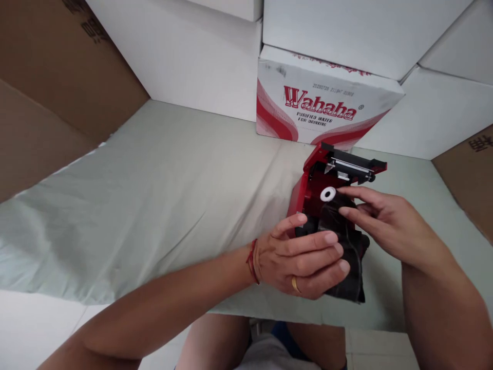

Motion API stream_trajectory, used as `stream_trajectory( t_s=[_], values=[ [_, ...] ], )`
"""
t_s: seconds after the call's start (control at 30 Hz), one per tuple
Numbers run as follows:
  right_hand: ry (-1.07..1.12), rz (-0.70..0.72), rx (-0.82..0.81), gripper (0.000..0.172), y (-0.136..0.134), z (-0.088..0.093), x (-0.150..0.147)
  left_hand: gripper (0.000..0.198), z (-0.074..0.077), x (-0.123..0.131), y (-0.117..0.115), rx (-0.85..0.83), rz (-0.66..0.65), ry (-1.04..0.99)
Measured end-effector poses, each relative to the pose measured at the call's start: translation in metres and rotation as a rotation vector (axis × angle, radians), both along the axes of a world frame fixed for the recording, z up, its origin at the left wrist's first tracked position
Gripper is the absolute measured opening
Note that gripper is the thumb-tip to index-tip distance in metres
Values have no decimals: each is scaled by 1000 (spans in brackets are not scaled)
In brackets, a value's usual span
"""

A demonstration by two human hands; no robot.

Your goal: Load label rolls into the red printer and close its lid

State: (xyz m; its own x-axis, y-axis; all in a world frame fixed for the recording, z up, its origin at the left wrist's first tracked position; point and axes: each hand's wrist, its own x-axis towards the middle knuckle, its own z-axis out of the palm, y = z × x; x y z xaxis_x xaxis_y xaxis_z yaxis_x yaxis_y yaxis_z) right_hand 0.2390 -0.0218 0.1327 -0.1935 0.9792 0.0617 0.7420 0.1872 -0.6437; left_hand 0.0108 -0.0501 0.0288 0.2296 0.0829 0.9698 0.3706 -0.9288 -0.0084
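Observation:
A red machine (298, 198) with a black-and-red lid (348, 163) raised stands on the cloth-covered table. In its opening sits a roll of black film (334, 213), with a white ring-shaped core end (328, 193) facing up and left. The film's loose end (348, 282) hangs down over the machine's front. My right hand (379, 221) holds the roll's right side between thumb and fingers. With fingers stretched out, my left hand (304, 257) lies against the hanging film; its uppermost finger touches the machine's left front edge. The machine's lower front is hidden behind film and hand.
A white-and-red water carton (319, 103) stands right behind the machine. White boxes (204, 67) line the back, with brown cardboard at the left (57, 77) and right (470, 169). A pale green cloth (154, 190) covers the table, whose front edge is close to my lap.

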Motion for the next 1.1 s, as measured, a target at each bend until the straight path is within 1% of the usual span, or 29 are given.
stream_trajectory(
  t_s=[0.07,0.17,0.3,0.37,0.47,0.53,0.57,0.63,0.67,0.73,0.8,0.83,0.87,0.9,0.93,0.97,1.03,1.07,1.1],
  values=[
    [-81,28,-38,45,9,-9,-5,10,1,1,0,-8,-1,46],
    [-210,47,-11,44,18,-15,-6,5,2,2,1,4,-10,92],
    [-449,34,6,44,25,-15,-15,10,5,3,1,5,-26,110],
    [-574,15,48,44,27,-16,-20,13,5,2,0,-9,-28,128],
    [-662,-21,121,44,28,-19,-22,15,5,-1,-2,-10,8,183],
    [-575,-19,141,44,24,-19,-20,14,5,-3,-3,7,66,219],
    [-480,-5,140,43,21,-18,-18,14,5,-3,-3,14,91,230],
    [-228,9,129,34,11,-14,-14,13,5,-3,-3,19,117,234],
    [-90,-32,158,29,7,-12,-12,13,5,-3,-3,21,121,229],
    [167,-220,330,21,1,-10,-7,11,4,-1,-2,19,126,207],
    [351,-413,602,17,4,-12,1,9,3,0,-1,16,134,201],
    [405,-452,719,19,9,-15,6,9,3,0,-1,13,138,201],
    [435,-443,788,25,15,-19,10,9,2,0,0,8,142,203],
    [452,-405,791,34,22,-22,14,8,2,0,0,7,141,208],
    [465,-360,739,42,28,-26,17,8,3,-1,0,2,136,211],
    [478,-321,649,47,33,-30,18,7,3,-1,1,-2,123,211],
    [496,-262,456,52,37,-37,16,7,4,-1,1,-15,92,204],
    [502,-240,411,52,35,-40,14,7,5,-1,2,-16,79,198],
    [509,-218,404,50,32,-43,11,7,5,-2,2,-16,71,189]
  ],
)
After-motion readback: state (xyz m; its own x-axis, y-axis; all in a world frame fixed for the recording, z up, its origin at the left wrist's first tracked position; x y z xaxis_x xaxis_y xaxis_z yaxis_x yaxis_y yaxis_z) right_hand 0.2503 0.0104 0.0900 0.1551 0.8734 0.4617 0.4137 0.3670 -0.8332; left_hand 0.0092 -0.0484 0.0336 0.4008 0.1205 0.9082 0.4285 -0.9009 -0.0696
